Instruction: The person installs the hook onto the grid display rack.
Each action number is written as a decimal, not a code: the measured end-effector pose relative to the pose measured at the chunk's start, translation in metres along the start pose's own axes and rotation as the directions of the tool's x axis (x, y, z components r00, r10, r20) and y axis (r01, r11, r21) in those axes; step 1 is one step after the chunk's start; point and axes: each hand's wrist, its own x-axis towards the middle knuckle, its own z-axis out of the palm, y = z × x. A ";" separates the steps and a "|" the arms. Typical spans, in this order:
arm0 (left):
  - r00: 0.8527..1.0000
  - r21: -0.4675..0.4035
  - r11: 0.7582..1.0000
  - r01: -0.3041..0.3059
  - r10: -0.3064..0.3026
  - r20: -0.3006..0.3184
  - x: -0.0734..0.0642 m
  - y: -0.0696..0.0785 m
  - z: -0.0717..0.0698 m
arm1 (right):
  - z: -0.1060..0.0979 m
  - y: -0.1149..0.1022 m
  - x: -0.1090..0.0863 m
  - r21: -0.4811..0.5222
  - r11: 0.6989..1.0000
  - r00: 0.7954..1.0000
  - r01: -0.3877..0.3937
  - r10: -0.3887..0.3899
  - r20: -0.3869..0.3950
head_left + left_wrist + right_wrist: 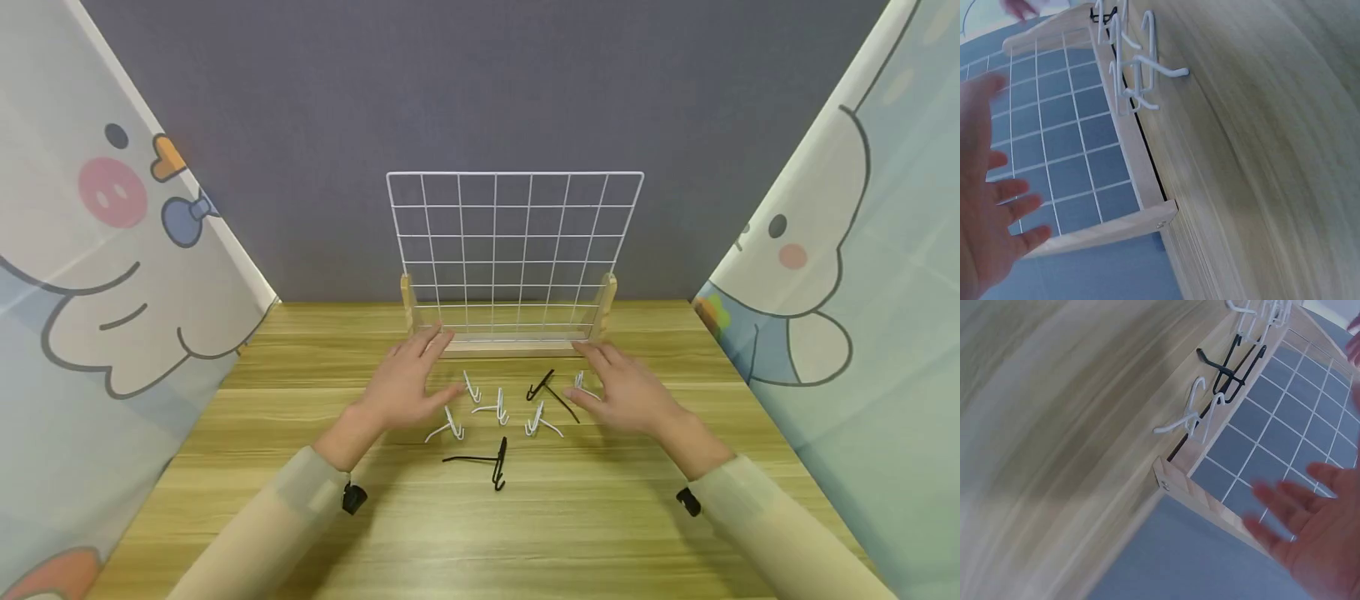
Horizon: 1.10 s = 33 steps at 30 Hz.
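Note:
My left hand (408, 379) hovers with relaxed, spread fingers over the left side of a loose group of wire hooks, holding nothing. On the other side, my right hand (626, 392) is held the same way, its thumb beside a white hook (579, 381) that it partly overlaps. Between the hands lie several more white hooks, one of them a white hook (501, 408) near the middle. A black hook (500, 460) rests closest to me, and a second black hook (543, 382) lies farther back. Both wrist views show empty palms with fingers extended.
Behind the hooks stands a white wire grid (495, 236), leaning slightly in a wooden stand (517, 348) with notched side posts. A grey panel (517, 92) rises at the back of the wooden table (570, 533). Cartoon-printed cloths (135, 283) flank both sides.

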 end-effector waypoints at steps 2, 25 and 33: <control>0.997 -0.094 0.996 0.012 -0.020 -0.080 0.003 -0.005 -0.001 | 0.000 0.001 0.000 0.057 0.998 1.000 -0.015 0.016 -0.025; 0.896 -0.760 0.649 0.028 -0.353 -0.269 0.080 -0.080 -0.020 | 0.010 0.027 -0.011 0.263 0.963 0.994 -0.060 0.082 -0.074; 0.885 -0.871 0.492 -0.016 -0.398 -0.241 0.093 -0.085 -0.017 | 0.014 0.037 -0.009 0.313 0.944 0.992 -0.104 0.122 -0.038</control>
